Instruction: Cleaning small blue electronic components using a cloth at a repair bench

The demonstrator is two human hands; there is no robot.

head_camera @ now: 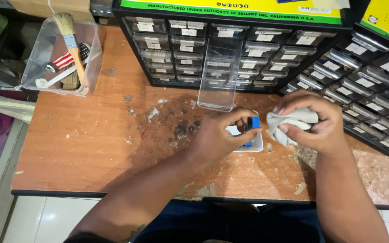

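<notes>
My left hand (219,135) pinches a small blue and black block-shaped part (252,123) between thumb and fingers, just above a small white tray (256,145) on the worn orange worktop (91,148). My right hand (314,121) is closed around a crumpled grey-white cloth (289,122), held right beside the blue part. A clear plastic drawer (220,74) sticks out of the black drawer cabinet (212,49) directly behind my hands.
A second black drawer cabinet (374,85) stands angled at the right. At the back left sits a clear bin (91,49) holding a paintbrush (70,40) and small tools. The worktop's front edge (113,193) runs just above my lap.
</notes>
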